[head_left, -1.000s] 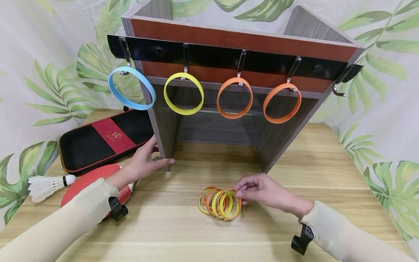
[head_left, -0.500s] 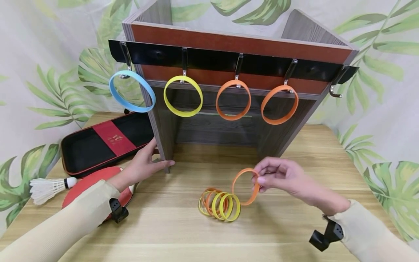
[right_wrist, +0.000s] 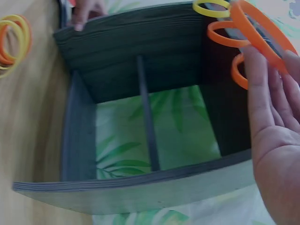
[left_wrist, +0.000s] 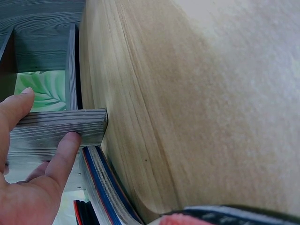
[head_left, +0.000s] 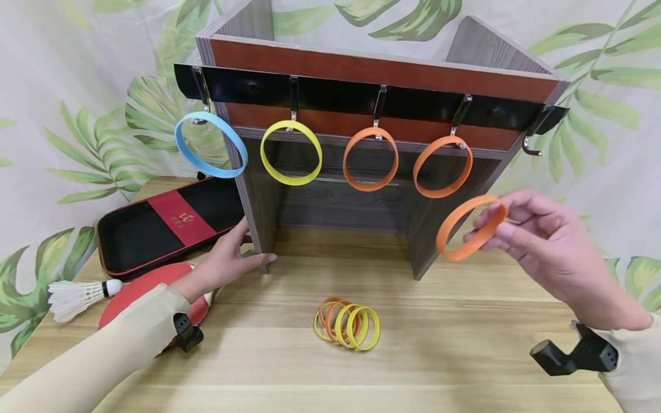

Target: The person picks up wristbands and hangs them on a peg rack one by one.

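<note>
In the head view my right hand (head_left: 558, 246) pinches an orange silicone wristband (head_left: 443, 234) between thumb and fingers, in the air at the right of the wooden shelf (head_left: 382, 66). A bare hook (head_left: 532, 150) sticks out above that hand. My left hand (head_left: 227, 263) grips the shelf's left side panel (left_wrist: 56, 126), thumb on one side and fingers on the other. A blue wristband (head_left: 217, 171), a yellow wristband (head_left: 292, 180) and two orange wristbands hang from the other hooks. A small pile of yellow and orange wristbands (head_left: 376, 328) lies on the table in front.
A black case with a red band (head_left: 181, 215) lies left of the shelf. A red table tennis paddle (head_left: 124, 298) and a shuttlecock (head_left: 77, 298) are beside my left forearm. The black hook rail (head_left: 335, 94) runs along the shelf's front. A leaf-patterned cloth (head_left: 614, 115) hangs behind.
My right hand has taken the orange wristband from the pile and carried it up and to the right. The left hand stays on the panel.
</note>
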Action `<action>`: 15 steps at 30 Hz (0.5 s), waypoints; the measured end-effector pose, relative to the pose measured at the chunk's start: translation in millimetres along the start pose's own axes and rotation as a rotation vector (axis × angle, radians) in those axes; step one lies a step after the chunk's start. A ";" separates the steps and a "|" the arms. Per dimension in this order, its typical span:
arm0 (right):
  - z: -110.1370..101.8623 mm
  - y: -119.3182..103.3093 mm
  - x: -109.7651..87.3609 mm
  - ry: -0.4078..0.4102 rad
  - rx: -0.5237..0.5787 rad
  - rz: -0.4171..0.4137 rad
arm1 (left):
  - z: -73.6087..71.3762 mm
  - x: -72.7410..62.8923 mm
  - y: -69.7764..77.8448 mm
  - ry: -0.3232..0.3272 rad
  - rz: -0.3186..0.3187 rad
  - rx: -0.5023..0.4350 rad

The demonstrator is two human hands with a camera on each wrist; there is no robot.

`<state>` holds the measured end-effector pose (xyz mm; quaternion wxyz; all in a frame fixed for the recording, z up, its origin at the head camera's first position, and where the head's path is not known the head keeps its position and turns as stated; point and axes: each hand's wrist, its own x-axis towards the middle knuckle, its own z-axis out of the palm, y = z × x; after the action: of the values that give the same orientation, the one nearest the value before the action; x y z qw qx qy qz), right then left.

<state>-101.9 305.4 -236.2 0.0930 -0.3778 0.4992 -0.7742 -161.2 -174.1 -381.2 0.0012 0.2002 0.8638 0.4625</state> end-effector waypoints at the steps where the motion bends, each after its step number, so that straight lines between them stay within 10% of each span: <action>1: -0.2 -3.2 1.0 0.024 0.029 -0.022 | -0.2 0.1 0.0 -0.002 -0.003 -0.001; 15: -9.2 -22.7 7.1 0.369 0.109 -0.186 | 1.5 1.3 -1.0 0.011 0.027 0.009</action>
<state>-107.8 319.2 -215.5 -0.0513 -0.2685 0.4283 -0.8613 -162.5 -173.0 -382.6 -0.0108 0.2090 0.8631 0.4597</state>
